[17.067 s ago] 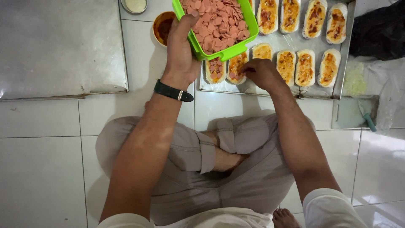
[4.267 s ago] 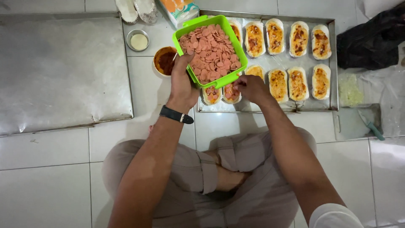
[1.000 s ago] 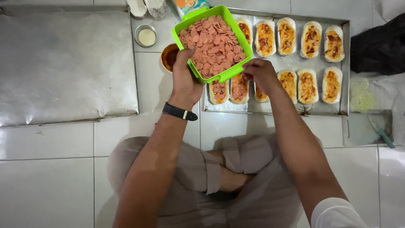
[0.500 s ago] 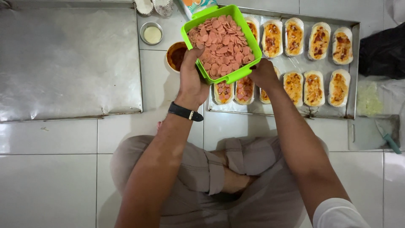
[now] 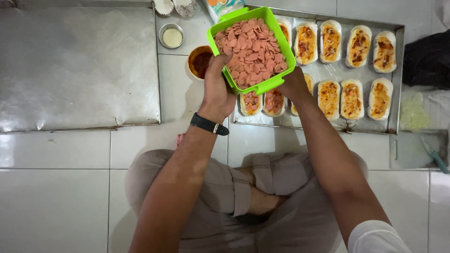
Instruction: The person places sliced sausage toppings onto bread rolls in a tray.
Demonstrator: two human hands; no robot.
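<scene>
My left hand (image 5: 216, 89) grips the near corner of a bright green box (image 5: 276, 82) full of pink sausage slices (image 5: 251, 47), holding it above a metal baking tray (image 5: 398, 79). The tray carries several oval bread boats in white paper cups (image 5: 351, 98), topped with sauce and cheese. Two boats at the near left (image 5: 262, 102) have sausage slices on them. My right hand (image 5: 295, 84) rests just right of the box, over a boat in the near row; its fingers are partly hidden by the box.
A large empty metal sheet (image 5: 79, 65) lies on the tiled floor at left. A bowl of red sauce (image 5: 200, 61) and a small tin of white sauce (image 5: 171, 36) stand between sheet and tray. A black bag (image 5: 429, 58) and a knife (image 5: 433, 154) lie at right.
My right hand has shifted one boat to the right along the near row. The green box stays in my left hand. More of the near-left boats now carry sausage slices.
</scene>
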